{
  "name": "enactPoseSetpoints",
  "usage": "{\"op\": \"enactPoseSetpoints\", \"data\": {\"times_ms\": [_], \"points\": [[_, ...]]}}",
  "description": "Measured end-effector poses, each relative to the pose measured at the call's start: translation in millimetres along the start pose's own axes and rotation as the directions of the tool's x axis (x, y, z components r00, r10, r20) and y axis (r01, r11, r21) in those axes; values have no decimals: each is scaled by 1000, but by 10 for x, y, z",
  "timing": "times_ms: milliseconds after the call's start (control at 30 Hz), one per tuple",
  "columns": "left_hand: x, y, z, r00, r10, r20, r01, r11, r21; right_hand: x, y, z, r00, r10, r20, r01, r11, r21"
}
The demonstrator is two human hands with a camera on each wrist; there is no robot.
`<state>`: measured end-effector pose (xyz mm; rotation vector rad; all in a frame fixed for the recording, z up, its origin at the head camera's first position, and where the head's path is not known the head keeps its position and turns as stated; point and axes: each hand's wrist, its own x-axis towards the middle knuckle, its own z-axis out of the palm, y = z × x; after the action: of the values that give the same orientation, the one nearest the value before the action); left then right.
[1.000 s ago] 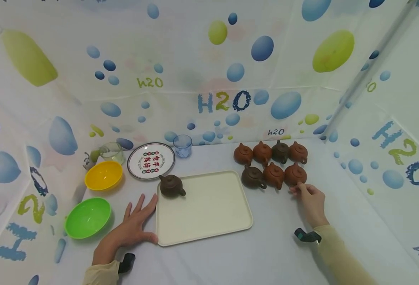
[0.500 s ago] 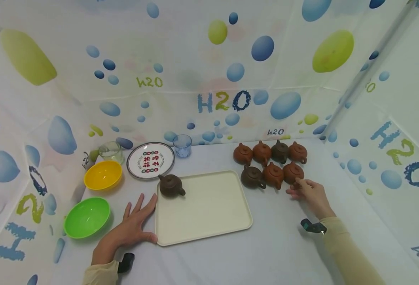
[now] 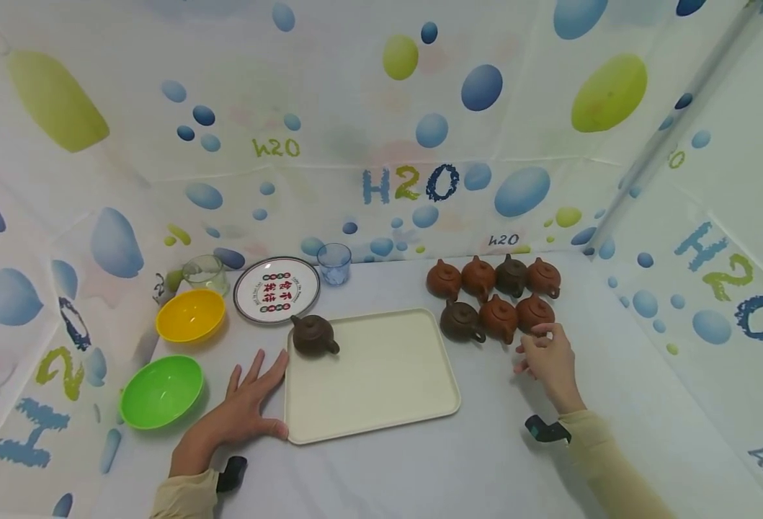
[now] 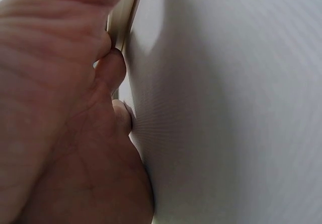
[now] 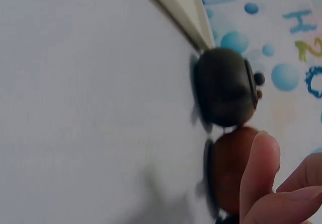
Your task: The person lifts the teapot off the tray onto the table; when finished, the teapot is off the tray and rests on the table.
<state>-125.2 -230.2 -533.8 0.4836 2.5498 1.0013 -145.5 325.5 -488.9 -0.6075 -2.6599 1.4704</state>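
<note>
My left hand (image 3: pixel 245 409) lies with spread fingers along the left edge of a cream tray (image 3: pixel 381 382), thumb and fingertips touching its rim. One dark brown teapot (image 3: pixel 314 336) sits in the tray's back left corner. My right hand (image 3: pixel 550 365), fingers loosely bent and holding nothing, hovers just in front of a red-brown teapot (image 3: pixel 535 312), the rightmost of the front row. Beside that stand another red-brown teapot (image 3: pixel 498 317) and a dark teapot (image 3: pixel 460 321). In the right wrist view, my thumb (image 5: pixel 261 168) overlaps a reddish teapot (image 5: pixel 229 171).
Behind the front row stand several more teapots, including a dark one (image 3: pixel 511 276). At the left are a yellow bowl (image 3: pixel 190 317), a green bowl (image 3: pixel 162 393), a patterned plate (image 3: pixel 277 290), a clear glass (image 3: pixel 204 276) and a bluish glass (image 3: pixel 334 264). A printed cloth (image 3: pixel 329 209) walls the back.
My right hand has let go of the front-row rightmost teapot and drawn back toward me. That teapot shifted slightly left, closer to its neighbour. My left hand has stayed at the tray.
</note>
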Motion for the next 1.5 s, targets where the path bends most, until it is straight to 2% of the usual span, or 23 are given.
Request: {"op": "enactPoseSetpoints", "data": {"times_ms": [200,433,600,833,1067,1500], "points": [[40,-29,17,1000,22,-9,-22,1000,-6,-127,-160,143,998,-23,55,20,998,54],[44,-17,14,999,46,-2,-46,998,-35,-228,-274,328,996,-46,79,37,992,117],[41,1,9,999,37,-2,-37,999,-38,-272,-347,530,989,-82,120,55,977,207],[50,-61,38,1000,8,4,-8,1000,-9,-364,-461,826,982,-80,171,31,961,274],[62,-146,76,1000,13,-18,-13,1000,7,-513,-593,1151,958,-122,261,28,942,335],[-7,-2,7,999,31,-15,-32,998,-45,-654,-833,1705,898,-176,404,6,922,388]]}}
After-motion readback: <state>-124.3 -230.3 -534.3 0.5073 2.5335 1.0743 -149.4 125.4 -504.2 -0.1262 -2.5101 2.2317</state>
